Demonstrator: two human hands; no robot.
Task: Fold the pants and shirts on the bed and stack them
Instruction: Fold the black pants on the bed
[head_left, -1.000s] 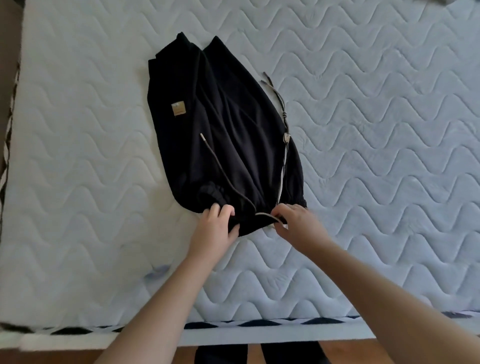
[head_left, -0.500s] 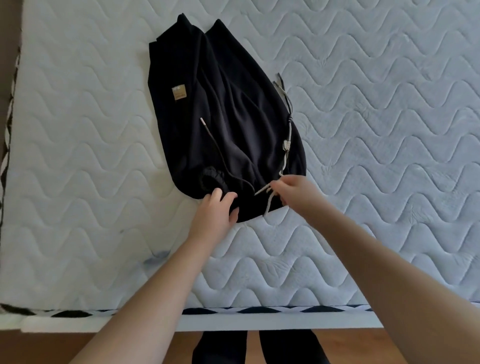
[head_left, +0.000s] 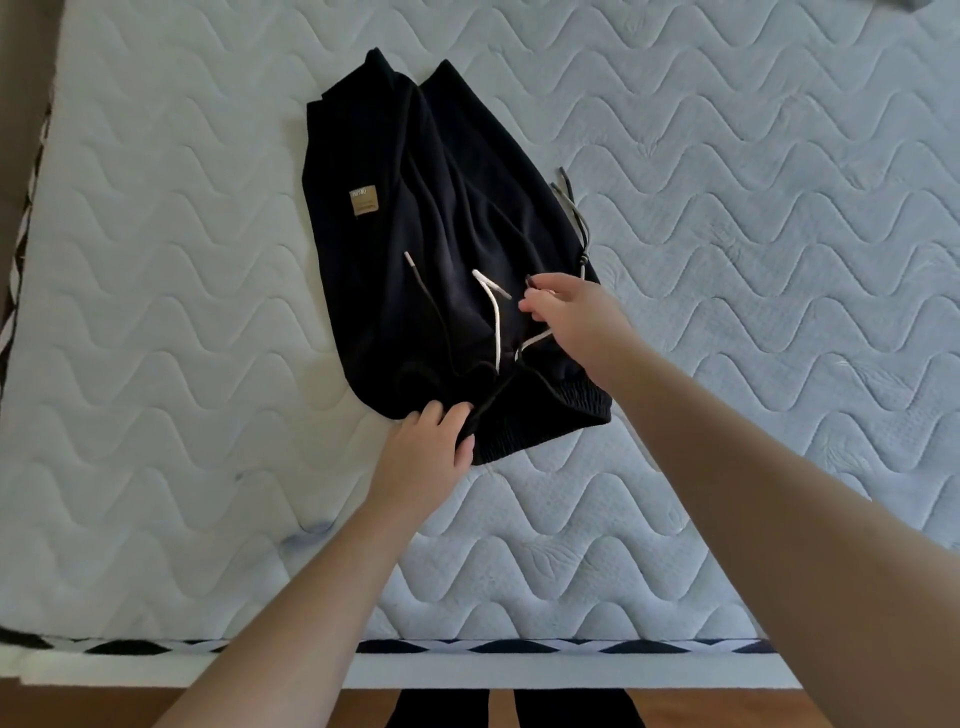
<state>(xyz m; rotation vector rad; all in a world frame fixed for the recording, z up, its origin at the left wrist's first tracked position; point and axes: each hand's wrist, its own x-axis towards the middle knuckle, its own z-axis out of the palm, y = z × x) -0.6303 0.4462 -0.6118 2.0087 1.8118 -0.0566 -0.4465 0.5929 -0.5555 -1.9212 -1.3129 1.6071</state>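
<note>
I'm working on the black pants (head_left: 441, 249), which are lying a bit left of centre in the upper half of the frame, on the bed (head_left: 753, 234). They're already folded lengthwise, so the long axis is running from the waistband at lower centre up and slightly left to the leg ends near the top. Fabric's looking soft and rumpled, with a small tan label (head_left: 365, 201) on the left side and an elastic waistband bunched at the bottom edge.

My left hand (head_left: 423, 457) is sitting at the waistband's lower left corner, fingers curled into the cloth, so that grip is pinning it down. My right hand (head_left: 566, 317) is hovering over the middle right of the pants, fingers mostly loose, and it's looking like the fingertips are pinching the white drawstring (head_left: 493, 317) — can't tell for sure, the cord is passing right under them.

The bit that matters: the leg ends are lying straight away from both hands, up the frame, and my right hand is the nearer one to them. I'm guessing the cords want tucking in before the pants get folded across.
</note>
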